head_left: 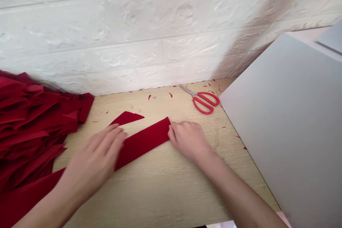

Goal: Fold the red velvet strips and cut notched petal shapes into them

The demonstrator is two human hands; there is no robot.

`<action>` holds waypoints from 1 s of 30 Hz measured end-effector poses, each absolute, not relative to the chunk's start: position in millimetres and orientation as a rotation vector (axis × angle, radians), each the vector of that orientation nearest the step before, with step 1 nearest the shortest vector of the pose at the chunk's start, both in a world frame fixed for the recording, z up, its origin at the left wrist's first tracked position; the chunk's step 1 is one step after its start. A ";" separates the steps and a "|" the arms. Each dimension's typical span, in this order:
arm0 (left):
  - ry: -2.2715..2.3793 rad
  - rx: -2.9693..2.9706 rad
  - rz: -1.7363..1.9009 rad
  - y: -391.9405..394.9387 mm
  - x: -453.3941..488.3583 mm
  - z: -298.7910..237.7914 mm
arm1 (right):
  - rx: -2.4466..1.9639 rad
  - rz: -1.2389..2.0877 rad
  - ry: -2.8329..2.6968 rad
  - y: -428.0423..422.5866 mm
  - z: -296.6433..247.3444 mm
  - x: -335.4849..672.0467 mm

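Note:
A long strip of red fabric (145, 139) lies slantwise across the pale wooden table (165, 185). My left hand (94, 156) lies flat on the strip with its fingers stretched out; it is smeared by motion. My right hand (187, 139) rests at the strip's right end, fingers curled, with the thumb and fingertips pinching the cloth's edge. A pointed red fabric scrap (127, 117) peeks out just beyond my left hand's fingers.
A heap of red fabric strips (32, 124) fills the left side. Red-handled scissors (203, 99) lie near the white brick wall (133, 32). A large grey board (288, 128) leans at the right. Small red snippets dot the table.

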State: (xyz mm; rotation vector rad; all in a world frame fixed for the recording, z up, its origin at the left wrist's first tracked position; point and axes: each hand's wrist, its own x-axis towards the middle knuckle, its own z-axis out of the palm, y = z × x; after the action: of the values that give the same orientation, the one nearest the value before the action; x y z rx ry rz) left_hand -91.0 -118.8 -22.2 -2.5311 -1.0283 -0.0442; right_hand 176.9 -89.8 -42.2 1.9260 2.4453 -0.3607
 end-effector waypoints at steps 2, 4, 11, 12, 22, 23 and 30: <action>-0.910 -2.688 -0.263 -116.6 -47.3 -26.7 | 1.909 -0.362 2.438 -89.9 -41.2 177.7; -0.862 -2.839 -0.285 -115.5 -12.2 -39.4 | 1.905 -0.377 2.415 -89.9 -40.3 179.2; -1.073 -3.002 -0.196 -111.4 1.9 -80.4 | 1.933 -0.282 2.428 -90.9 -43.8 180.1; -1.087 -3.007 -0.196 -110.0 -0.8 -81.1 | 1.939 -0.268 2.428 -90.9 -44.9 179.7; -1.242 -2.953 -0.182 -91.6 -22.6 -77.1 | 1.955 -0.188 2.510 -92.7 -54.1 182.7; -1.260 -2.942 -0.184 -90.7 -24.8 -77.1 | 1.957 -0.185 2.515 -92.9 -54.8 183.0; -1.364 -2.903 -0.136 -89.6 -26.5 -75.5 | 1.911 -0.199 2.626 -91.7 -57.5 187.1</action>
State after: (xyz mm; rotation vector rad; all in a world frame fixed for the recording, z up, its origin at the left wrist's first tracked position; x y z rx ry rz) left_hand -26.5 -89.6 -75.5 -2.9033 -1.3636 -0.1356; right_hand 187.1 -91.7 -57.5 1.9110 2.6257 -0.1993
